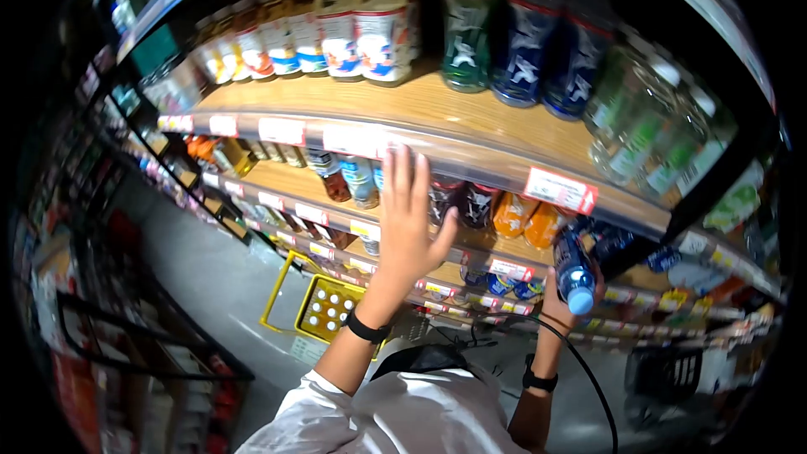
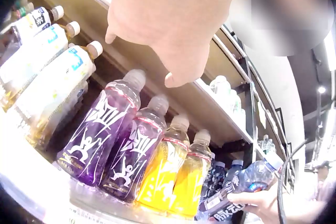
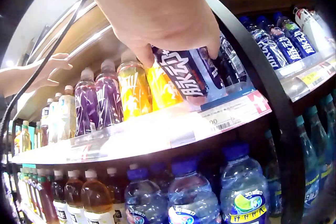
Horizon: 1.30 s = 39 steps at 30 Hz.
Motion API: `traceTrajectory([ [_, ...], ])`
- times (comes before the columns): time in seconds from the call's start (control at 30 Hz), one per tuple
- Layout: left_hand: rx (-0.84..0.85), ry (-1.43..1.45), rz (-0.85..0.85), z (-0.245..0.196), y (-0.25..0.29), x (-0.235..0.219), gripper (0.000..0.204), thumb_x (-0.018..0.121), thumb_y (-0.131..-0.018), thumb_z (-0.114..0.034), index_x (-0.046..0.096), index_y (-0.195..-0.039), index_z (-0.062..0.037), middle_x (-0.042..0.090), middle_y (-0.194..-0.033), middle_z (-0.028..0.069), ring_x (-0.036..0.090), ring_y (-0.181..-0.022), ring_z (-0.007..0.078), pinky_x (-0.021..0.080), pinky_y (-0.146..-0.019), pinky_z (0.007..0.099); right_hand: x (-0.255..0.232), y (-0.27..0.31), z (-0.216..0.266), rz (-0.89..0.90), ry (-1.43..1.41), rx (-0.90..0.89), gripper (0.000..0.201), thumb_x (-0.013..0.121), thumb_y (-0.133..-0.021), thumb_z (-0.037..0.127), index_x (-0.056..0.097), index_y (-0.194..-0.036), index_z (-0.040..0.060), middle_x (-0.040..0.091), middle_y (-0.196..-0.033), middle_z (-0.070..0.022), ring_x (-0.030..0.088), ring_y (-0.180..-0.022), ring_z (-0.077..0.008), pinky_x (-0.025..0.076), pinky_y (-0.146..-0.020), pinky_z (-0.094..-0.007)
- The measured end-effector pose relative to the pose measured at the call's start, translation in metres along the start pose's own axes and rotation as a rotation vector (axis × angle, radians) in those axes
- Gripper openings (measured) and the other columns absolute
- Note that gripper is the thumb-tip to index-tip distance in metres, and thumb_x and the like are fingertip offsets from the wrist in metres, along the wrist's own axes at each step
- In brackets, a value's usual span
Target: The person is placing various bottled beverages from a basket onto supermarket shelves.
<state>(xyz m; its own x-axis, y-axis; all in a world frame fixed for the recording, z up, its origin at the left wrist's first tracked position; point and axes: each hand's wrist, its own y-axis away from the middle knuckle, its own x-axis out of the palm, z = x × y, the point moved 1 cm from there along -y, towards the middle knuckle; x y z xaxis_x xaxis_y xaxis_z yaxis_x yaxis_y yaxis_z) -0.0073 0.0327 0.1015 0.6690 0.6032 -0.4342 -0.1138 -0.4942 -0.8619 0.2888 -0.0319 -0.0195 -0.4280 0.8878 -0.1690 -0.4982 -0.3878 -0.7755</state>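
My right hand grips a dark-labelled drink bottle with a light blue cap, at the right end of the second shelf. The bottle is tilted, its cap toward me. In the right wrist view its label shows below the hand, close over the shelf's front edge. My left hand is spread with straight fingers, the fingertips overlapping the upper shelf's price strip. Nothing is in it. Purple drink bottles and yellow drink bottles stand below it in the left wrist view.
Blue and green bottles line the upper shelf. A black upright post divides the shelving beside my right hand. Blue-capped bottles fill the shelf below. A yellow basket holding several white-capped bottles stands on the floor. A black cable hangs near my right arm.
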Motion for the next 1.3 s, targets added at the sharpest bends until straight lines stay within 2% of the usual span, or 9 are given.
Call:
traceTrajectory([
  [0.17, -0.127, 0.215, 0.076, -0.012, 0.033, -0.001, 0.085, 0.073, -0.092, -0.012, 0.029, -0.163, 0.0019, 0.025, -0.168, 0.0335, 0.033, -0.154, 0.0486, 0.034, -0.122, 0.05, 0.001, -0.006, -0.011, -0.022, 0.016, -0.084, 0.081, 0.092, -0.071, 0.006, 0.052, -0.141, -0.003, 0.057, -0.139, -0.0202, 0.059, -0.125, -0.037, 0.048, -0.112, -0.0473],
  [0.37, -0.375, 0.411, 0.146, -0.021, 0.082, 0.003, 0.074, 0.071, -0.095, -0.009, 0.036, -0.158, 0.0005, 0.041, -0.159, 0.0273, 0.049, -0.143, 0.0421, 0.04, -0.118, 0.0483, -0.006, -0.015, -0.012, 0.017, 0.013, -0.044, 0.081, 0.09, -0.074, 0.003, 0.047, -0.142, -0.0035, 0.055, -0.138, -0.0193, 0.057, -0.127, -0.0364, 0.043, -0.116, -0.0474],
  [0.5, -0.478, 0.447, 0.168, -0.014, 0.11, 0.009, 0.067, 0.071, -0.096, -0.007, 0.04, -0.156, -0.0006, 0.05, -0.15, 0.0219, 0.058, -0.135, 0.0324, 0.046, -0.112, 0.0432, -0.01, -0.012, -0.009, 0.017, -0.028, 0.07, 0.084, 0.09, -0.075, 0.004, 0.043, -0.145, -0.0005, 0.054, -0.141, -0.0193, 0.055, -0.13, -0.0349, 0.041, -0.117, -0.0469],
  [0.73, -0.562, 0.633, 0.254, -0.025, 0.113, 0.009, 0.061, 0.071, -0.097, -0.007, 0.045, -0.151, 0.0002, 0.056, -0.145, 0.0197, 0.06, -0.133, 0.0316, 0.048, -0.11, 0.0431, -0.009, -0.012, -0.009, 0.056, -0.007, 0.124, 0.085, 0.092, -0.073, 0.005, 0.047, -0.144, 0.0017, 0.056, -0.141, -0.0185, 0.058, -0.128, -0.0353, 0.046, -0.115, -0.0469],
  [0.93, -0.483, 0.581, 0.262, -0.025, 0.1, -0.002, 0.056, 0.076, -0.093, -0.009, 0.052, -0.142, 0.0018, 0.06, -0.138, 0.0212, 0.063, -0.126, 0.0336, 0.05, -0.107, 0.0412, -0.019, -0.024, -0.005, 0.111, 0.029, -0.11, 0.081, 0.091, -0.069, -0.002, 0.052, -0.14, -0.0011, 0.063, -0.136, -0.0171, 0.062, -0.126, -0.034, 0.048, -0.113, -0.0437],
  [1.0, -0.33, 0.367, 0.118, -0.009, 0.079, -0.019, 0.052, 0.079, -0.09, -0.008, 0.057, -0.135, 0.0029, 0.063, -0.134, 0.0213, 0.064, -0.125, 0.0345, 0.05, -0.106, 0.0419, -0.025, -0.025, -0.001, 0.11, -0.015, -0.109, 0.078, 0.09, -0.07, 0.0, 0.053, -0.139, -0.0027, 0.063, -0.136, -0.0183, 0.062, -0.125, -0.0347, 0.048, -0.113, -0.0457],
  [1.07, -0.23, 0.295, -0.067, 0.012, 0.042, -0.043, 0.054, 0.088, -0.082, -0.011, 0.061, -0.128, 0.0019, 0.065, -0.129, 0.0195, 0.065, -0.121, 0.0335, 0.052, -0.101, 0.0424, -0.032, -0.029, 0.001, 0.022, -0.066, -0.317, 0.08, 0.089, -0.072, 0.002, 0.049, -0.141, -0.0042, 0.062, -0.137, -0.0203, 0.062, -0.124, -0.035, 0.047, -0.113, -0.0487],
  [1.1, -0.151, 0.202, -0.124, 0.025, 0.019, -0.06, 0.058, 0.092, -0.079, -0.015, 0.061, -0.124, 0.001, 0.065, -0.125, 0.0174, 0.064, -0.118, 0.0327, 0.053, -0.099, 0.0413, -0.035, -0.029, -0.01, 0.089, -0.073, -0.347, 0.095, 0.088, -0.078, 0.005, 0.03, -0.153, 0.002, 0.056, -0.144, -0.0224, 0.057, -0.131, -0.0365, 0.042, -0.118, -0.0518],
  [1.3, 0.069, -0.211, -0.033, 0.085, -0.074, -0.096, 0.065, 0.091, -0.069, -0.046, 0.061, -0.11, -0.006, 0.057, -0.108, 0.0098, 0.055, -0.102, 0.0336, 0.046, -0.09, 0.0449, -0.039, -0.019, -0.022, 0.079, -0.165, -0.173, 0.095, 0.089, -0.079, 0.006, 0.03, -0.153, 0.0011, 0.056, -0.142, -0.0234, 0.057, -0.131, -0.0375, 0.04, -0.119, -0.053],
])
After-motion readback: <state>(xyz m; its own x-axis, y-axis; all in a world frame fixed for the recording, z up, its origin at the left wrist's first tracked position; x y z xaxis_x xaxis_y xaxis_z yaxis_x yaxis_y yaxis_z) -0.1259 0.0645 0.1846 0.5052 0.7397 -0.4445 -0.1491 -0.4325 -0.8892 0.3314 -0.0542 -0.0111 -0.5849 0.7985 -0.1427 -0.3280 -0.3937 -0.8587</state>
